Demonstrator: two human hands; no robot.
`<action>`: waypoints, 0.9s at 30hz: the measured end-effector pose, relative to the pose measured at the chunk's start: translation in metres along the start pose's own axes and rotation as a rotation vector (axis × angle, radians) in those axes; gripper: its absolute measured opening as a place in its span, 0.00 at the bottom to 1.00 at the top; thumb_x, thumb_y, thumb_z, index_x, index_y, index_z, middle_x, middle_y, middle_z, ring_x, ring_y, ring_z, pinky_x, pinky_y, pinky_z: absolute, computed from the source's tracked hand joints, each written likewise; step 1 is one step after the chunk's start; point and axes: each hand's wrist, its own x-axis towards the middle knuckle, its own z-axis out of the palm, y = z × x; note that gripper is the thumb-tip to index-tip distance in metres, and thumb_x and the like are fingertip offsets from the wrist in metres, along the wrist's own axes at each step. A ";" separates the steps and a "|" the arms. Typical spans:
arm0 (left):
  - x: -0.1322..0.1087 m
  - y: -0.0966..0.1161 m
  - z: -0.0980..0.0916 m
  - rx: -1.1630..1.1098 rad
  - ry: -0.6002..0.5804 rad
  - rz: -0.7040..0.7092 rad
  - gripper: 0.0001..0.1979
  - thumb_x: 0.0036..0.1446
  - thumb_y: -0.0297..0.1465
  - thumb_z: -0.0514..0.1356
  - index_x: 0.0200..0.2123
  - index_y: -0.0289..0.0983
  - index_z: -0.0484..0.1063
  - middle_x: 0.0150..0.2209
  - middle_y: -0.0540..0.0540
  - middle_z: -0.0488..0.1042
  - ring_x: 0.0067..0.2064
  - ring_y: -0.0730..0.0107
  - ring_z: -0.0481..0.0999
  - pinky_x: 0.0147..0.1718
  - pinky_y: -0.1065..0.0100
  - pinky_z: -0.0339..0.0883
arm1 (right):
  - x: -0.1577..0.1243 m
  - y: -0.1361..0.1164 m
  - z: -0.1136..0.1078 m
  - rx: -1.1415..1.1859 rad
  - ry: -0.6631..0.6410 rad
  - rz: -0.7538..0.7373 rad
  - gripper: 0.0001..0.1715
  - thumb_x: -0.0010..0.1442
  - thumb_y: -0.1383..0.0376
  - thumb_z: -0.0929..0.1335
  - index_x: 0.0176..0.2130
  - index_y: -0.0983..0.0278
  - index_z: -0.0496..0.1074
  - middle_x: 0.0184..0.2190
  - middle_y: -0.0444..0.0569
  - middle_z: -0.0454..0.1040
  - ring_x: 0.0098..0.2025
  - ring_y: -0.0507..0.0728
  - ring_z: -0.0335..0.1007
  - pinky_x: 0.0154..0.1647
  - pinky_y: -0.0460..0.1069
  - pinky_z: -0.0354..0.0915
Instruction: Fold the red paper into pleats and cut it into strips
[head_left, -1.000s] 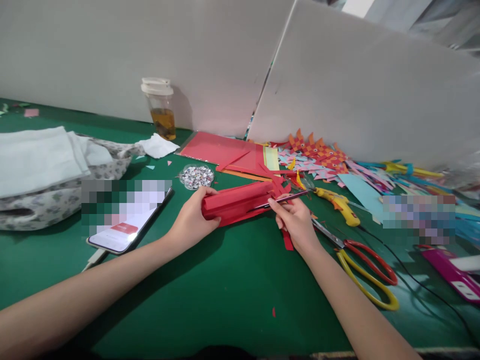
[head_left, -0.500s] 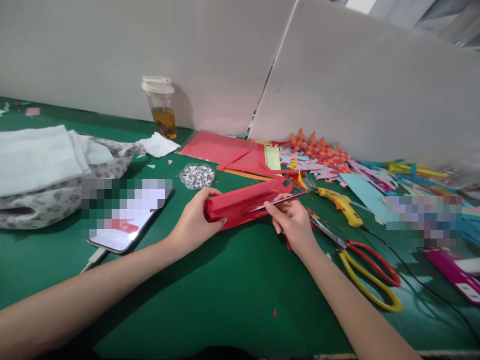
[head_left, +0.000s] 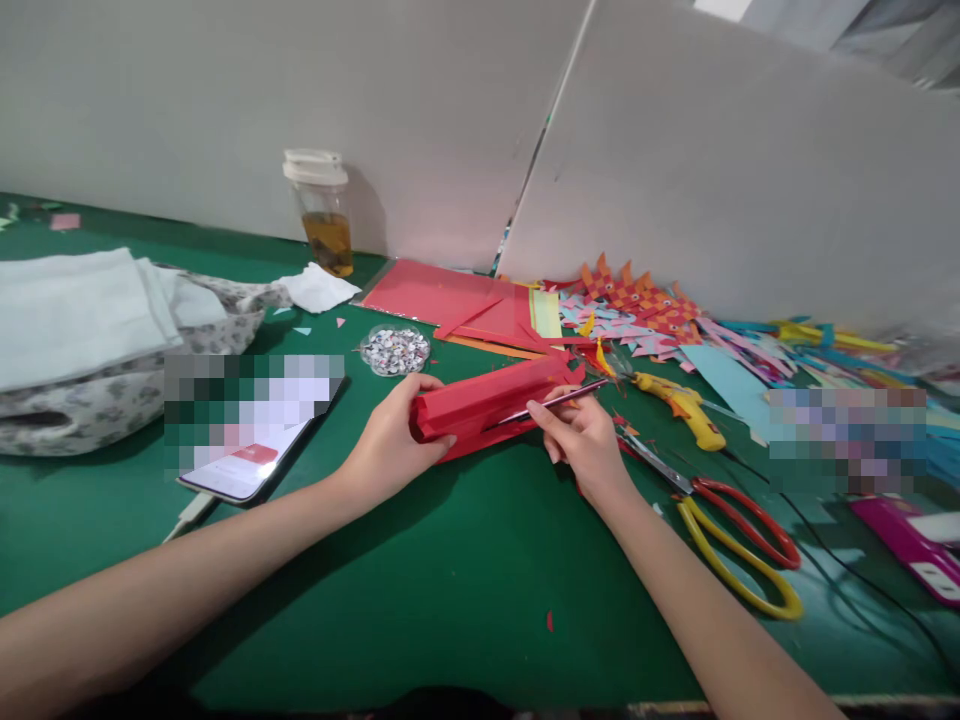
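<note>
1. Since a moment ago the right hand (head_left: 581, 437) slid its thin stick (head_left: 555, 401) a little inward along the folded red paper (head_left: 484, 401) (a small shift only).
2. The left hand (head_left: 390, 440) is closed around the paper's left end; the right hand pinches the stick.
3. The paper lies between both hands, on the green table (head_left: 450, 570).

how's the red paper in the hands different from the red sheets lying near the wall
The folded red paper is pleated into a thick bundle and gripped by the left hand; the red sheets lie flat, touched by neither hand. The right hand holds a thin tool against the bundle only. Both look the same red.
</note>
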 end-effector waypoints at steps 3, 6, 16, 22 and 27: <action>0.000 -0.001 0.000 -0.004 0.004 0.007 0.20 0.43 0.22 0.60 0.41 0.39 0.62 0.38 0.51 0.70 0.37 0.71 0.71 0.34 0.70 0.66 | 0.001 0.002 -0.001 0.013 0.003 0.031 0.19 0.46 0.58 0.72 0.30 0.62 0.59 0.15 0.34 0.60 0.09 0.44 0.51 0.09 0.42 0.44; 0.000 -0.002 0.001 0.003 0.008 0.010 0.20 0.43 0.22 0.61 0.41 0.39 0.62 0.38 0.51 0.70 0.37 0.71 0.71 0.34 0.70 0.66 | 0.002 0.003 -0.001 0.018 0.010 0.056 0.20 0.46 0.58 0.72 0.30 0.62 0.59 0.13 0.33 0.58 0.09 0.44 0.51 0.09 0.42 0.43; 0.001 -0.003 0.000 0.016 0.018 0.015 0.20 0.42 0.22 0.61 0.40 0.40 0.62 0.38 0.51 0.70 0.37 0.70 0.71 0.34 0.70 0.66 | 0.005 0.005 -0.006 0.028 0.052 0.051 0.20 0.45 0.59 0.73 0.30 0.62 0.59 0.13 0.33 0.59 0.09 0.44 0.51 0.09 0.41 0.42; 0.001 -0.004 0.001 -0.011 0.019 0.002 0.20 0.43 0.22 0.61 0.41 0.40 0.62 0.38 0.50 0.70 0.37 0.70 0.71 0.34 0.70 0.66 | 0.004 0.003 -0.007 0.035 0.056 0.042 0.19 0.46 0.60 0.73 0.30 0.62 0.59 0.11 0.33 0.58 0.09 0.44 0.51 0.09 0.41 0.43; 0.001 -0.002 0.001 -0.008 0.023 0.000 0.20 0.42 0.22 0.60 0.40 0.40 0.62 0.38 0.51 0.69 0.37 0.70 0.71 0.35 0.69 0.66 | 0.000 -0.001 -0.001 0.043 0.020 0.023 0.18 0.47 0.60 0.72 0.30 0.62 0.60 0.13 0.33 0.59 0.09 0.44 0.51 0.10 0.41 0.43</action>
